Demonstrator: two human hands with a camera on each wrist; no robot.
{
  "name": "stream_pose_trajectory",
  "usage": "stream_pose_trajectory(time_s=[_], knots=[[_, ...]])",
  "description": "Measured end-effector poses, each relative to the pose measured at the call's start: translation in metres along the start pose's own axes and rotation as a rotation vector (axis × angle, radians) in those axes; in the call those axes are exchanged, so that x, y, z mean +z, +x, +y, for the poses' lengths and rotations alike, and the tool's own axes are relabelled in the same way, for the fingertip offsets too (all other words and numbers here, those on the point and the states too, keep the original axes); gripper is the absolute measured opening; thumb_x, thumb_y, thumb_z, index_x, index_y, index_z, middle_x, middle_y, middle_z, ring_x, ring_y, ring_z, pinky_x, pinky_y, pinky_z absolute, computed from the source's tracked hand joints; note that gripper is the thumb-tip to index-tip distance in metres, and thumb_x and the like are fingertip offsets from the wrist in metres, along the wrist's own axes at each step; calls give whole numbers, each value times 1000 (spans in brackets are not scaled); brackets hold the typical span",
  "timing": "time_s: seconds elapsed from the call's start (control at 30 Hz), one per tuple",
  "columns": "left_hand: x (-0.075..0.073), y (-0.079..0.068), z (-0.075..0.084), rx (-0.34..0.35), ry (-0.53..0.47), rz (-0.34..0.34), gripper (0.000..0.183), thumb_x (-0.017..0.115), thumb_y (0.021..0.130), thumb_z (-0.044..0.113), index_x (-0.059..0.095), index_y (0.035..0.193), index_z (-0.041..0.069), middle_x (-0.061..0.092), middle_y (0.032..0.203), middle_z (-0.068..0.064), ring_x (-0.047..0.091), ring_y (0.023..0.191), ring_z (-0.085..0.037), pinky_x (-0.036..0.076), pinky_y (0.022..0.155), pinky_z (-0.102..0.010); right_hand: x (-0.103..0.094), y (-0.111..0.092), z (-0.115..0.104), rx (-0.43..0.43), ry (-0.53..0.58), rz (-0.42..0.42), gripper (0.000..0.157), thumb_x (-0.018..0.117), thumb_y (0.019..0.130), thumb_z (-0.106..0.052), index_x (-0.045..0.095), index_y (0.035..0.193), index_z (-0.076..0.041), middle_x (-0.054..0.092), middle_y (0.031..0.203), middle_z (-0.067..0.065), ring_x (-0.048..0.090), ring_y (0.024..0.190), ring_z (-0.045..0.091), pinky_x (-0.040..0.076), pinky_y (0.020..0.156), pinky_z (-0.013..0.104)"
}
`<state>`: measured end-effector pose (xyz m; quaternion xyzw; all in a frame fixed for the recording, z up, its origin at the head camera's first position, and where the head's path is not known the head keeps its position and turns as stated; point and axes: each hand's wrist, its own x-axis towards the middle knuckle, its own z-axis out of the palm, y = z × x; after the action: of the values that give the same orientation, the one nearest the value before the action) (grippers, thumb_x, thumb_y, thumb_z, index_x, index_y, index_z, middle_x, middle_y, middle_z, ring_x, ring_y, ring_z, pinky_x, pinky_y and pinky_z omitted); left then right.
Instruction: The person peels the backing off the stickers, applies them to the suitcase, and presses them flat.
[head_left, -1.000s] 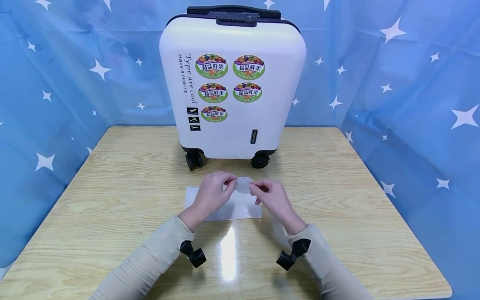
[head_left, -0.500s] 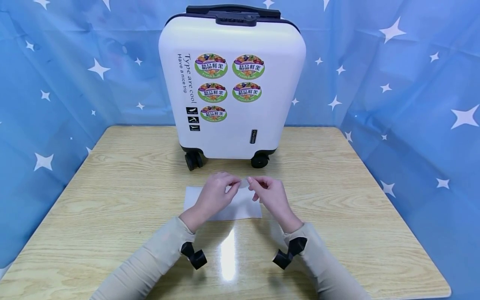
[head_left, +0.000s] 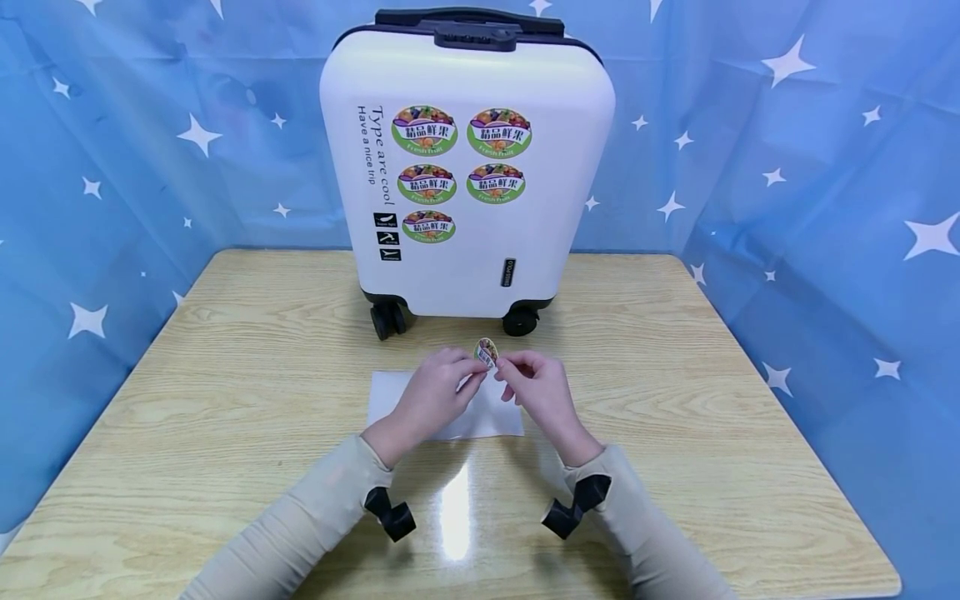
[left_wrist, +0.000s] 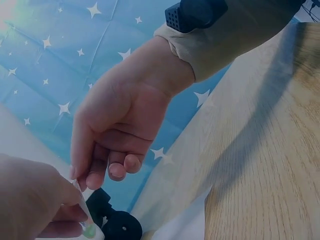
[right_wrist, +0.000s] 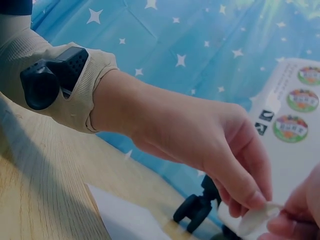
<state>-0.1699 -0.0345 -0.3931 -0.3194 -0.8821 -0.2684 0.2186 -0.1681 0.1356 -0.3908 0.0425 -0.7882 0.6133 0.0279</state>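
Note:
An oval fruit sticker (head_left: 486,350) stands over a white sheet of paper (head_left: 480,421), printed face towards the head view. My left hand (head_left: 438,392) pinches its lower left edge between thumb and finger. At the other edge, the right hand (head_left: 542,396) holds it by the fingertips. The right wrist view shows the sticker's pale back (right_wrist: 256,220) beside the left hand (right_wrist: 185,130). In the left wrist view the right hand (left_wrist: 120,115) meets the sticker's edge, and a sliver of green print shows beside the left hand (left_wrist: 30,200).
Behind the hands a white suitcase (head_left: 450,275) stands upright on black wheels, several matching fruit stickers (head_left: 423,131) on its front. The wooden table (head_left: 247,375) extends to both sides. A blue curtain (head_left: 135,167) with white stars hangs around it.
The sticker has turned over: its pale back faced the head view, then it stood nearly edge-on, and now the print shows. Both hands have shifted slightly and stay close together.

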Motion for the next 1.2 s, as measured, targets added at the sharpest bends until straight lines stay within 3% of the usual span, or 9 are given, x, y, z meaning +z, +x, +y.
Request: stream_pose_trajectory(time_s=[0.33,0.7,0.93,1.2], knots=[[1,-1,-2,-29,-45,2,7,70,83,12,72,89,10,66,86,0,56,77,-14,46,65,-27,0,0,2,-1,-23,0,13,58,88,-8,67,92,0,65,75,9,56,52,17,42,47,22],[-3,-4,-11,-93,-102,-11,9,69,85,12,71,93,8,65,87,-1,57,80,-18,46,66,-27,-10,-3,1,58,-48,-30,17,58,92,-14,65,98,0,63,82,15,57,60,22,41,49,22],[-6,-2,-16,-189,-137,-35,9,66,87,14,70,93,8,66,90,-1,56,85,-15,48,69,-26,-17,-18,-25,-57,-84,-116,13,55,92,-2,62,94,9,60,83,27,56,63,37,45,53,22],[-9,2,-18,-250,-157,-24,13,65,88,17,69,95,7,65,90,-1,57,87,-16,48,73,-30,-21,-20,-25,-137,-133,-212,11,57,91,0,63,93,9,61,79,17,57,63,38,45,53,23]])
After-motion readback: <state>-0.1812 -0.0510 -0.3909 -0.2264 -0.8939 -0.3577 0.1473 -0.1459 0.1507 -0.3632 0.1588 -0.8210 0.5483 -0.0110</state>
